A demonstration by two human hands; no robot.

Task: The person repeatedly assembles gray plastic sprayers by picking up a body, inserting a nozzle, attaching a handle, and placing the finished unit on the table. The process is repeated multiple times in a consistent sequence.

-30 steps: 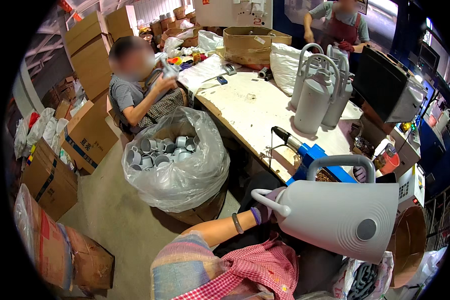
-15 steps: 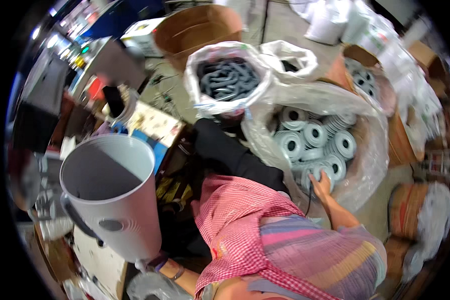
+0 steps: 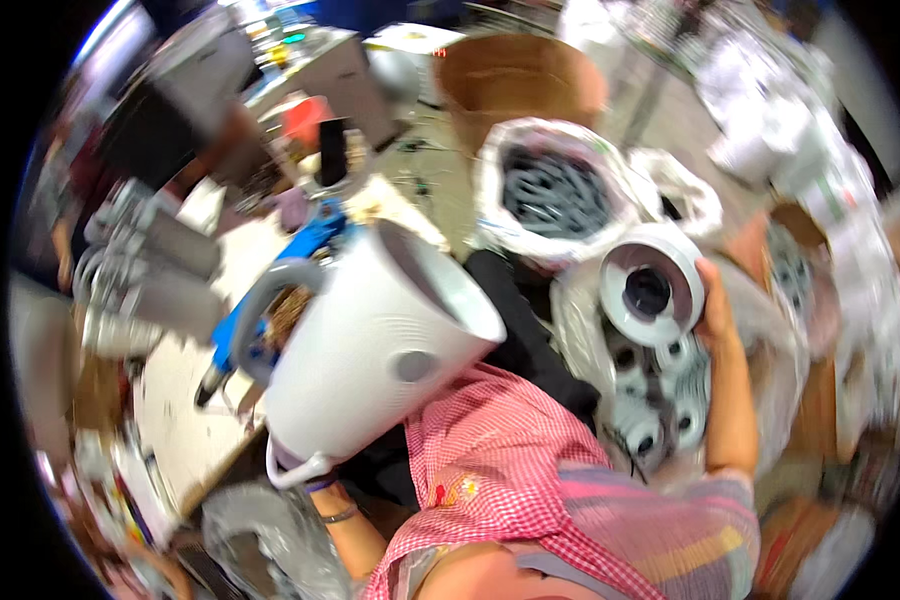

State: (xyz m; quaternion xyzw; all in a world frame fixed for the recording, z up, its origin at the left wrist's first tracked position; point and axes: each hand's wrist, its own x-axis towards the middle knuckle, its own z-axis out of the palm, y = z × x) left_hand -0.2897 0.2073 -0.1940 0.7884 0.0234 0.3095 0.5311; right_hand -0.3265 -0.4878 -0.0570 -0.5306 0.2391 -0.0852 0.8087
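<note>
A large light-grey plastic jug point(image 3: 370, 370) with a side handle is tilted in front of me, its open mouth toward the upper right. My left hand point(image 3: 327, 492) holds it near the base; most of the fingers are hidden behind the jug. To the right, my right hand point(image 3: 712, 305) is closed round the edge of a round grey ring-shaped part point(image 3: 625, 290) with a dark hole in its centre. It is raised above a clear plastic bag point(image 3: 775, 370) full of similar ring parts point(image 3: 688, 420). The jug and the ring are apart.
A white worktable point(image 3: 185, 430) at left bears a blue tool-like object point(image 3: 238, 335) and several stacked grey jugs point(image 3: 155, 270). Ahead are a white sack point(image 3: 490, 185) of dark-grey curved parts, a smaller white sack point(image 3: 705, 205) and a brown tub point(image 3: 520, 75).
My right hand has lifted a ring part up out of the bag. The jug has tipped from upright toward the right, with my left hand still at its base. The view has shifted.
</note>
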